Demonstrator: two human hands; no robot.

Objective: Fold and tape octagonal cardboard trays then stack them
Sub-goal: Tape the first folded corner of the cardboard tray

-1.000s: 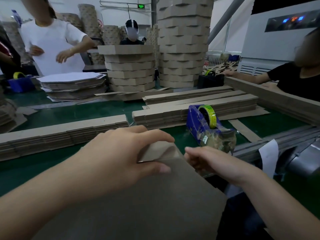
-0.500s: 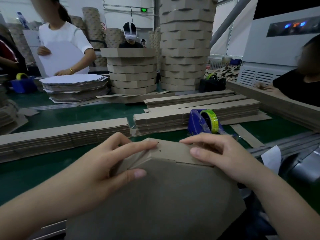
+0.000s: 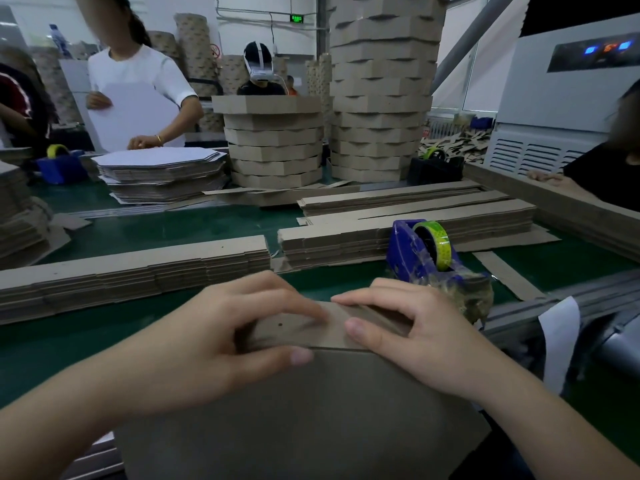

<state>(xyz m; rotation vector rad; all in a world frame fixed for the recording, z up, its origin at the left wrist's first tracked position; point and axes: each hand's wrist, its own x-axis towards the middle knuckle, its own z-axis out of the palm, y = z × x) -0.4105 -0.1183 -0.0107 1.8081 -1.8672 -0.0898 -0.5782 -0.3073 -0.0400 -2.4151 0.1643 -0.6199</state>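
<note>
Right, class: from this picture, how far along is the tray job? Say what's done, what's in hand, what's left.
Done: stacks of folded trays stand at the back. In hand: the left hand and right hand pinch an edge flap of a cardboard sheet folded up. Left, it seems: taping it from the blue tape dispenser, stacking it, then the flat sheets beyond.

Left hand (image 3: pixel 214 341), right hand (image 3: pixel 415 337): bare, short nails; forearms bare to frame edge.
</note>
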